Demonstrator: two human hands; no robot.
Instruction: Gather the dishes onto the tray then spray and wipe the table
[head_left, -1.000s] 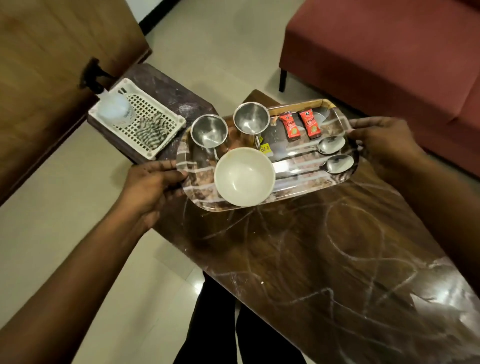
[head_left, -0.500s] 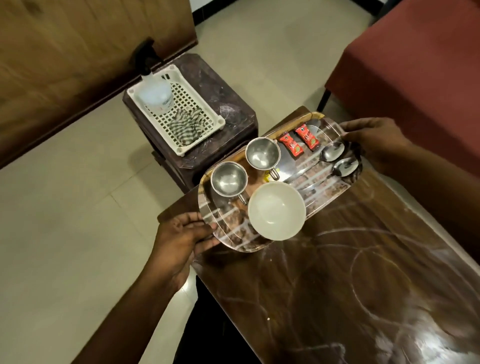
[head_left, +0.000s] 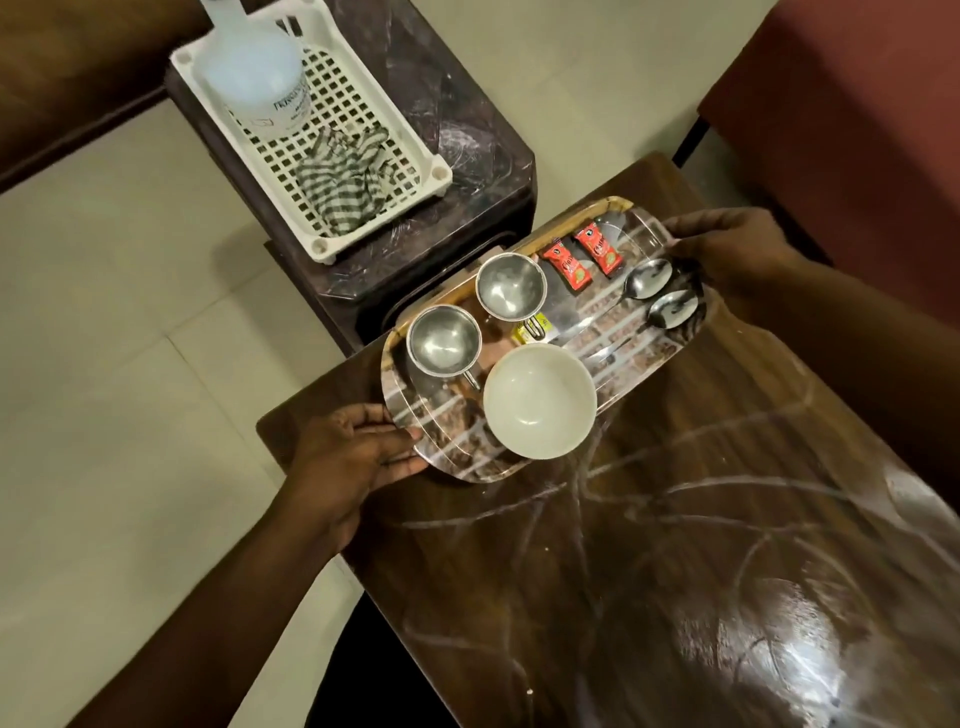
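Note:
A glossy oval tray (head_left: 613, 353) lies slantwise at the far end of the dark wooden table (head_left: 649, 571). It carries a white bowl (head_left: 539, 401), two steel cups (head_left: 444, 340) (head_left: 510, 286), two spoons (head_left: 660, 293) and two red sachets (head_left: 582, 255). My left hand (head_left: 358, 457) grips the tray's near-left rim. My right hand (head_left: 737, 249) grips its far-right rim. Beyond the tray, a white plastic basket (head_left: 395, 156) holds a clear spray bottle (head_left: 254, 67) and a striped cloth (head_left: 343, 182).
The basket stands on a dark stool (head_left: 467, 130) just past the table's far edge. A red sofa (head_left: 857, 114) fills the upper right. Pale floor tiles (head_left: 130, 364) lie to the left. The tabletop shows whitish smear marks.
The view has swung and closed in, bringing the stool and basket nearer. The tray now sits slanted at the table's far corner, with both hands still on its rims.

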